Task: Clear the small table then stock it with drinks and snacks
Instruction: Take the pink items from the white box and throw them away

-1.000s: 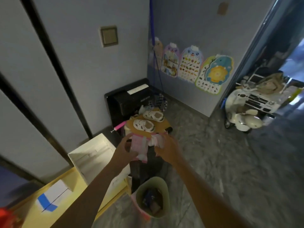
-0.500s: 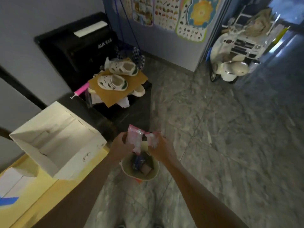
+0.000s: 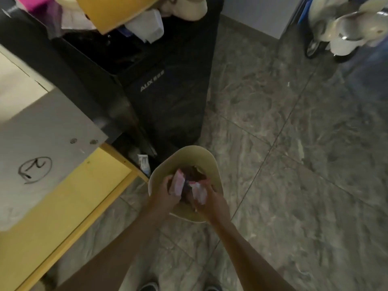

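Single view, head-worn, wide-angle. Aimed steeply down, close to straight at the tiled floor point(image 3: 294, 164). The wearer's own shoe tips point(image 3: 149, 287) sit at the bottom edge.

Both forearms enter from the bottom and reach frame centre. There the left hand point(image 3: 168, 192) and right hand point(image 3: 210, 200), each gripping a pink packet point(image 3: 178, 184), meet over the mouth of a pale bin point(image 3: 189, 149). This is the nearest-read part of the scene.

Yellow table point(image 3: 63, 217) runs diagonally through lower left, close under the lens. Black AUX unit point(image 3: 168, 97) sits above centre. Cream ride-on scooter point(image 3: 336, 28) is in the top right corner, farthest off. Edges are bowed and blurred.
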Tool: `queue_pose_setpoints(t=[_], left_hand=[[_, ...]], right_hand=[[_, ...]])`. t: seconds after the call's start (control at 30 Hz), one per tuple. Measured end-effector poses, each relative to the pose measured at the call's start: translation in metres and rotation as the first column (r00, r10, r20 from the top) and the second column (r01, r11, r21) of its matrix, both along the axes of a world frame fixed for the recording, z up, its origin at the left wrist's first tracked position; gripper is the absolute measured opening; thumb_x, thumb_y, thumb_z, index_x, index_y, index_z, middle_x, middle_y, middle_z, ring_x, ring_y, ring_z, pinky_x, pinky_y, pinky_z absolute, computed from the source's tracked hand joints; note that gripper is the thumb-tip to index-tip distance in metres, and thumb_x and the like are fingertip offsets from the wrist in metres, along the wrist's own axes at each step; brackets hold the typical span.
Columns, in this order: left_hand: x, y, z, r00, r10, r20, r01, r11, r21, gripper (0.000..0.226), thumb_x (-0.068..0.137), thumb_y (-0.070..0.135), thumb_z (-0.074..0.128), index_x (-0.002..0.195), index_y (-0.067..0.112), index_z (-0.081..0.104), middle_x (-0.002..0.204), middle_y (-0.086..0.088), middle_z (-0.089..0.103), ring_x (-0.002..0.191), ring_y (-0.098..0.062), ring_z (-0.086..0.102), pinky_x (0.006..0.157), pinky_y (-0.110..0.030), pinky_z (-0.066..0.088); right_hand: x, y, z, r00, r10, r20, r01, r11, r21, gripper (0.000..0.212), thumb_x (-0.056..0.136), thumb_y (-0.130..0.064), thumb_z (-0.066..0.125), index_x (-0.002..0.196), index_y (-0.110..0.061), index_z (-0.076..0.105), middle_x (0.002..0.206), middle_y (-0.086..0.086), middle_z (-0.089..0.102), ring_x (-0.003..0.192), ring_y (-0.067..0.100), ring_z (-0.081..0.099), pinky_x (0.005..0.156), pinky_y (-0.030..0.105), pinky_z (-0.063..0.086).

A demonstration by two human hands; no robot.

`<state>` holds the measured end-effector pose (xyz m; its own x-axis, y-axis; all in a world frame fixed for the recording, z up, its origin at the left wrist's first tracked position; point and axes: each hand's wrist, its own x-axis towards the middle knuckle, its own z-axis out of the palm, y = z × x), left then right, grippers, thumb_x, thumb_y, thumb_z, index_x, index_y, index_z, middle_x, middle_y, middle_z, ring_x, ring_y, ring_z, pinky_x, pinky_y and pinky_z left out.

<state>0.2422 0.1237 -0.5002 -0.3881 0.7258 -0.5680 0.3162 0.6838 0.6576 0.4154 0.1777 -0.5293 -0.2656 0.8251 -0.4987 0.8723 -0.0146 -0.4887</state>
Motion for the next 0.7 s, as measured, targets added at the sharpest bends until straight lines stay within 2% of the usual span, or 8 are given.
queue_pose_setpoints(t=[0.1,0.2,0.3,0.37,0.43,0.53,0.6,0.7], left_hand=[[0.001,-0.009,0.005,0.998,-0.055,-0.028,0.055,0.998,-0.002,0.087,0.082,0.041,0.086,0.156,0.032,0.041,0.144,0.014,0.049,0.131,-0.012,0.051,0.107,-0.039,0.048],[-0.008,-0.012,0.037,0.993,-0.084,-0.077,0.090,0.992,0.086,0.083,0.080,0.065,0.080,0.151,0.039,0.045,0.146,0.022,0.050,0.129,-0.003,0.053,0.103,-0.034,0.050],[-0.016,-0.009,0.099,0.968,-0.164,-0.192,0.194,0.969,0.150,0.075,0.084,0.063,0.075,0.148,0.042,0.043,0.143,0.021,0.046,0.130,-0.008,0.053,0.098,-0.031,0.050],[-0.020,-0.003,0.153,0.938,-0.201,-0.282,0.260,0.947,0.191,0.084,0.090,0.063,0.070,0.159,0.036,0.031,0.159,0.013,0.037,0.144,-0.014,0.042,0.111,-0.040,0.044],[-0.023,0.001,0.212,0.899,-0.244,-0.363,0.329,0.924,0.194,0.092,0.092,0.074,0.060,0.164,0.034,0.020,0.171,0.010,0.020,0.154,-0.016,0.027,0.123,-0.046,0.032],[-0.029,0.004,0.307,0.850,-0.286,-0.443,0.402,0.894,0.195,0.099,0.089,0.083,0.051,0.166,0.037,0.009,0.174,0.014,0.005,0.160,-0.014,0.009,0.129,-0.048,0.020],[-0.032,0.005,0.373,0.834,-0.273,-0.480,0.420,0.878,0.229,0.100,0.089,0.081,0.052,0.166,0.037,0.007,0.174,0.012,0.004,0.160,-0.015,0.008,0.129,-0.049,0.019],[-0.041,0.004,0.474,0.820,-0.223,-0.527,0.432,0.845,0.315,0.102,0.086,0.082,0.054,0.165,0.033,0.013,0.172,0.006,0.017,0.157,-0.018,0.021,0.126,-0.050,0.028]], right_hand=[[0.003,-0.004,0.015,0.997,0.066,0.031,-0.067,0.998,0.022,0.071,0.092,-0.064,0.063,0.154,-0.036,0.040,0.142,-0.003,0.061,0.115,0.026,0.067,0.081,0.038,0.053],[0.006,0.002,0.062,0.993,0.107,0.047,-0.111,0.990,0.086,0.072,0.093,-0.061,0.057,0.156,-0.028,0.044,0.147,0.000,0.057,0.118,0.027,0.066,0.083,0.038,0.056],[0.012,0.012,0.126,0.992,0.118,0.039,-0.122,0.983,0.136,0.079,0.091,-0.068,0.060,0.158,-0.032,0.038,0.154,-0.001,0.048,0.129,0.026,0.060,0.092,0.039,0.056],[0.017,0.020,0.183,0.988,0.144,0.061,-0.153,0.972,0.177,0.092,0.089,-0.076,0.060,0.163,-0.029,0.030,0.166,0.002,0.037,0.146,0.026,0.045,0.106,0.042,0.049],[0.022,0.028,0.249,0.981,0.173,0.086,-0.189,0.954,0.231,0.092,0.092,-0.073,0.061,0.164,-0.024,0.031,0.170,0.004,0.032,0.152,0.025,0.036,0.113,0.041,0.044],[0.027,0.036,0.354,0.982,0.170,0.084,-0.188,0.933,0.305,0.100,0.092,-0.077,0.059,0.167,-0.021,0.024,0.175,0.004,0.022,0.159,0.026,0.026,0.121,0.043,0.036],[0.029,0.040,0.421,0.987,0.150,0.050,-0.158,0.919,0.361,0.104,0.090,-0.081,0.056,0.169,-0.023,0.021,0.176,0.002,0.019,0.161,0.025,0.023,0.124,0.045,0.032],[0.031,0.043,0.521,0.990,0.139,0.020,-0.133,0.879,0.458,0.098,0.091,-0.080,0.056,0.166,-0.022,0.028,0.172,0.003,0.029,0.155,0.026,0.033,0.119,0.044,0.039]])
